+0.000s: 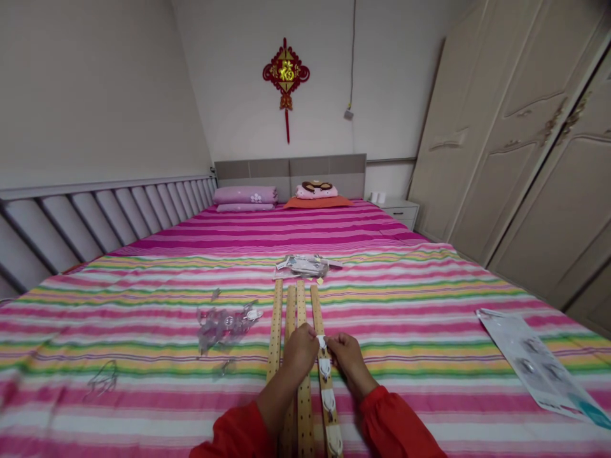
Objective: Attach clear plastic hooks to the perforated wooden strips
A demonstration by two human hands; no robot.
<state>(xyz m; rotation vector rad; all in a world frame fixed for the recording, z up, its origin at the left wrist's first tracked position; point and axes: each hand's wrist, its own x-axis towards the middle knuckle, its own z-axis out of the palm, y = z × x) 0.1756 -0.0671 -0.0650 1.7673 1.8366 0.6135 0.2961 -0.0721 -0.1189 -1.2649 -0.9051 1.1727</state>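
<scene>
Several long perforated wooden strips (276,321) lie side by side on the striped bedspread in front of me. The rightmost strip (316,305) carries white hooks (328,399) along its near part. My left hand (299,351) and my right hand (347,356) meet over this strip, both pinched on a small white hook (322,341) held against it. Both sleeves are red.
A heap of clear plastic wrappers and loose hooks (223,323) lies to the left, more packaging (303,265) beyond the strips' far ends. A printed sheet (534,362) lies at the right. Pillows (245,195) sit at the headboard, a wardrobe (525,159) stands right.
</scene>
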